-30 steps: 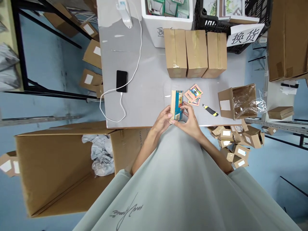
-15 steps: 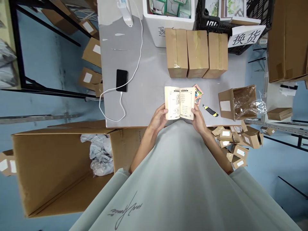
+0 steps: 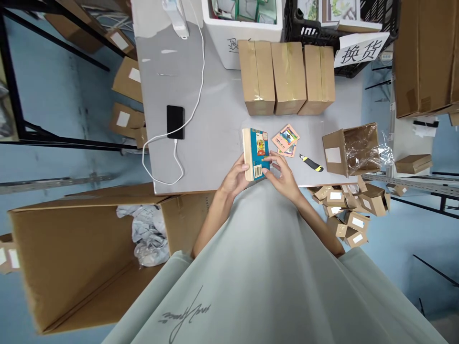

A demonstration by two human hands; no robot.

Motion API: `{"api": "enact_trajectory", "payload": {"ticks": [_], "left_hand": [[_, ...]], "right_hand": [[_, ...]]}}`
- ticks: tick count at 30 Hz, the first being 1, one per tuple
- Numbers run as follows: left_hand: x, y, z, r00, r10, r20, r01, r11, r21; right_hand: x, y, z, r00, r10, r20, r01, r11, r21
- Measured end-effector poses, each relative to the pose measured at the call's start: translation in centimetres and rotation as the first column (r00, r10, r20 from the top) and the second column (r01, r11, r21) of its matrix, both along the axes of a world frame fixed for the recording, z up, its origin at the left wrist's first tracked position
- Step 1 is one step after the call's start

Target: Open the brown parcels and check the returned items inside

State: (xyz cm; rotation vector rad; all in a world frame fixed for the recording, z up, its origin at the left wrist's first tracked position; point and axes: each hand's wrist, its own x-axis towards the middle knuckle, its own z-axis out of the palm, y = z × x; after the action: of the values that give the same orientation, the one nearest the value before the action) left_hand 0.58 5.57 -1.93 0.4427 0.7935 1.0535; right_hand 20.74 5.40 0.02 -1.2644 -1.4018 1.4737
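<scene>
A thick book (image 3: 260, 148) with a blue cover, a small picture and a barcode is closed, held near the table's front edge. My left hand (image 3: 234, 177) is closed around its left side, along the cream page edges. At the lower right of the cover, my right hand (image 3: 281, 174) grips the book with thumb and fingertips, fingers bent. Two small orange-pink cards (image 3: 286, 137) lie overlapping just beyond my right hand. To the right of them rests a black and yellow utility knife (image 3: 311, 163).
Three taped cartons (image 3: 289, 79) stand at the back, before a white bin (image 3: 244, 33) and a black crate (image 3: 349, 71). An open carton (image 3: 333, 153) with clear plastic sits right. A black phone (image 3: 175, 122) with a white cable lies left. A big open box (image 3: 82, 267) stands lower left.
The book was open in both hands and is now closed, its blue cover showing. My right hand has shifted left onto the cover, leaving the cards more exposed.
</scene>
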Motion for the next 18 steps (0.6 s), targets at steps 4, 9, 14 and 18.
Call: {"api": "enact_trajectory", "payload": {"ticks": [4, 9, 14, 18], "left_hand": [[-0.2, -0.1, -0.2, 0.999, -0.024, -0.046, 0.023, 0.999, -0.029], [-0.8, 0.0, -0.5, 0.981, 0.023, -0.192, -0.026, 1.0, -0.015], [-0.9, 0.2, -0.6, 0.956, 0.074, -0.284, -0.075, 0.997, 0.007], [-0.4, 0.3, -0.7, 0.938, 0.097, -0.332, -0.094, 0.995, 0.027]], "right_hand": [[-0.4, 0.4, -1.5, 0.995, -0.088, -0.045, 0.086, 0.995, -0.048], [0.7, 0.9, -1.7, 0.983, -0.176, -0.046, 0.173, 0.983, -0.067], [1.5, 1.2, -1.8, 0.98, -0.196, -0.037, 0.193, 0.979, -0.065], [1.7, 1.1, -1.8, 0.982, -0.189, -0.016, 0.188, 0.981, -0.05]]}}
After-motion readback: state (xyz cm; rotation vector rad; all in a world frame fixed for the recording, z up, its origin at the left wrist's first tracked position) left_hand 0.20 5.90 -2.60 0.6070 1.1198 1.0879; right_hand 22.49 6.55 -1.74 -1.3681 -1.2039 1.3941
